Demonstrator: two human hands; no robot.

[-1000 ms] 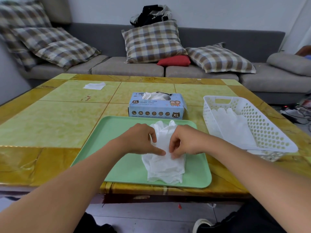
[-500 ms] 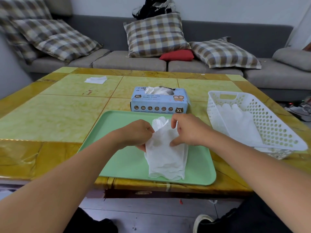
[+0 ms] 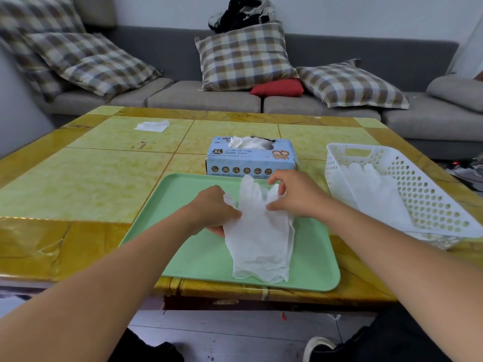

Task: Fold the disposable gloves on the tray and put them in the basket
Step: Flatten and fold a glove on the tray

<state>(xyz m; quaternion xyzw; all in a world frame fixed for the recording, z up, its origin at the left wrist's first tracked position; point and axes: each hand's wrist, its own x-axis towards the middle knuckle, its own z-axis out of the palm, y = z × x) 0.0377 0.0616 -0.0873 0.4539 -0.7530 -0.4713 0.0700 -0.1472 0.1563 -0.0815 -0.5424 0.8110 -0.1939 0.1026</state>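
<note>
A thin white disposable glove (image 3: 258, 231) lay flat on the pale green plastic tray (image 3: 183, 252), its fingers pointing toward the far side and its cuff toward the near edge. The tray sat at the near edge of the yellow-tiled desk (image 3: 78, 178). The left hand (image 3: 213, 209) pinched the glove's left edge about midway along, its fingers curled around the thin material. The right hand (image 3: 295, 193) was at the glove's right side, close to the glove fingers, with thumb and forefinger closed on that edge. The glove stretched between the two hands and ran on toward the viewer past them.

To the right of the tray stood a white perforated plastic basket (image 3: 428, 189), with more white gloves (image 3: 371, 189) lying inside it. Just beyond the tray's far rim sat a light blue cardboard glove box (image 3: 251, 159), white material showing from its top opening. A small white sheet (image 3: 153, 125) lay far left on the desk.
</note>
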